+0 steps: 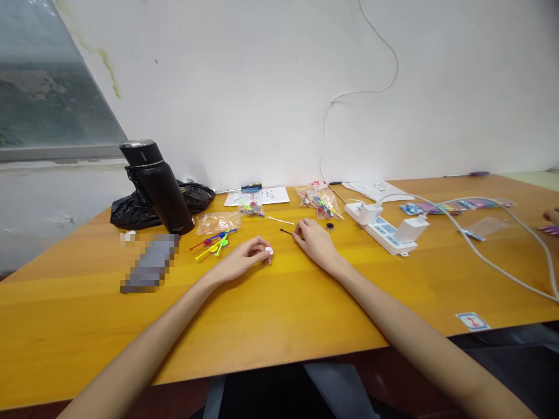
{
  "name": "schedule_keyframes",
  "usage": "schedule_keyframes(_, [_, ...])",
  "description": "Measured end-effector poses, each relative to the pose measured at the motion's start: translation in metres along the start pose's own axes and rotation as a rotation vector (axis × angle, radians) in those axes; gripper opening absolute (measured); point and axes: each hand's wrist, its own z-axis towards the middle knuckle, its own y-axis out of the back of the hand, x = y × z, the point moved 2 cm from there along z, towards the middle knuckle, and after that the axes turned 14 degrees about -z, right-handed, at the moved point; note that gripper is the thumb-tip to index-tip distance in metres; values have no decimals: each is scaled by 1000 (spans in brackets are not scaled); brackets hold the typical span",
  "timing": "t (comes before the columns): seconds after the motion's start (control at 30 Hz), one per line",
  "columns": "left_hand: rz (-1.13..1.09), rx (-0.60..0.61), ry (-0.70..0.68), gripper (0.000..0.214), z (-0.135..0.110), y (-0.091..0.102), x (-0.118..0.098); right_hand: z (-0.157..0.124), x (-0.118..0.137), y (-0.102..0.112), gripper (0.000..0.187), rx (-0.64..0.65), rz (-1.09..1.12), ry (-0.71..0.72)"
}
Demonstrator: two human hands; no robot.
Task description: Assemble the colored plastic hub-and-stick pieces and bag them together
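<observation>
Between the thumb and fingers of my left hand (247,258) is a small white round disc (268,251), held just above the table. My right hand (318,243) pinches a thin black arrow-shaped pointer (286,232) near its end, low over the wood. Just beyond the hands lies a white arrow-shaped pointer (280,220). A small black round disc (329,226) rests to the right of my right hand. Left of my left hand, several coloured arrow spinners (215,243) in red, blue, yellow and green lie in a loose pile.
A black bottle (161,195) stands at the left by a black plastic bag (126,208), with a blurred-out dark slab (151,263) in front. Bagged spinners (321,201) lie at the back. A white power strip (384,233) with cables sits right. Another person's hand (552,216) shows at the right edge.
</observation>
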Motion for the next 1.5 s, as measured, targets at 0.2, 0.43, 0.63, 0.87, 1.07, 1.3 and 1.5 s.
schedule_keyframes(0.2, [-18, 2, 1, 30, 0, 0, 0, 0, 7, 1, 11, 12, 55, 69])
schedule_keyframes(0.43, [-21, -2, -5, 32, 0, -1, -2, 0, 7, 4, 8, 35, 84, 31])
schedule_keyframes(0.63, [-73, 0, 3, 33, 0, -2, -4, 1, 6, -5, 11, 41, 74, 68])
schedule_keyframes(0.87, [-108, -2, 6, 30, 0, -1, -3, 2, -6, -1, 7, 68, 151, 128])
schedule_keyframes(1.07, [-101, -6, 8, 29, -1, -2, -3, 0, -16, 11, 10, 150, 159, 145])
schedule_keyframes(1.3, [-103, -1, 9, 30, 0, -2, -3, 0, 3, 7, 6, 105, 141, 135])
schedule_keyframes(1.5, [-90, 1, -3, 31, 0, -1, -1, -1, 4, 7, 7, 119, 199, 127])
